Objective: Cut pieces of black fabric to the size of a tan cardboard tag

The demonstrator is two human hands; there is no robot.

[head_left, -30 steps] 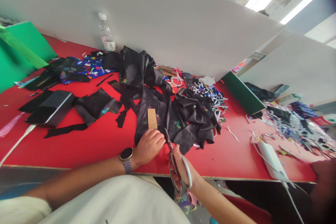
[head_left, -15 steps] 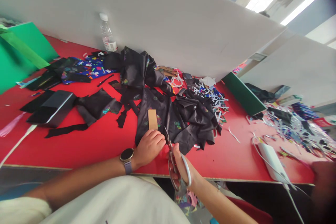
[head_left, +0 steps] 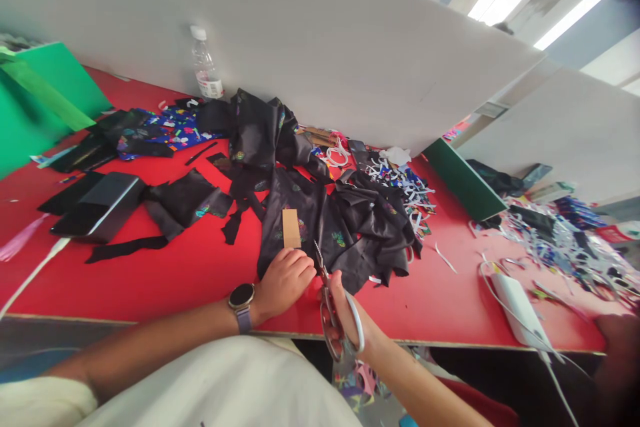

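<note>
My left hand [head_left: 289, 278], a watch on its wrist, has its fingers curled together at the lower end of a tan cardboard strip [head_left: 291, 228]. That strip lies on shiny black fabric [head_left: 273, 240] printed with coloured motifs. My right hand [head_left: 344, 310] grips a pair of scissors [head_left: 320, 260] by the handles, with the serrated-looking blade pointing up and away over the fabric's near edge, just right of my left hand. A white band circles my right wrist. Hidden under my left fingers are the strip's near end and part of the cloth.
More black pieces [head_left: 193, 197] and blue patterned cloth [head_left: 180, 130] lie left on the red table [head_left: 210, 287]. A phone [head_left: 95, 207], a clear bottle [head_left: 205, 67], a heap of scraps [head_left: 400, 177], a green board [head_left: 465, 180] and a white power bank [head_left: 517, 307] surround the work area. Another person's hand [head_left: 617, 333] shows far right.
My hands, the scissors and the strip look almost the same as before. The other person's hand at the far right has shifted slightly.
</note>
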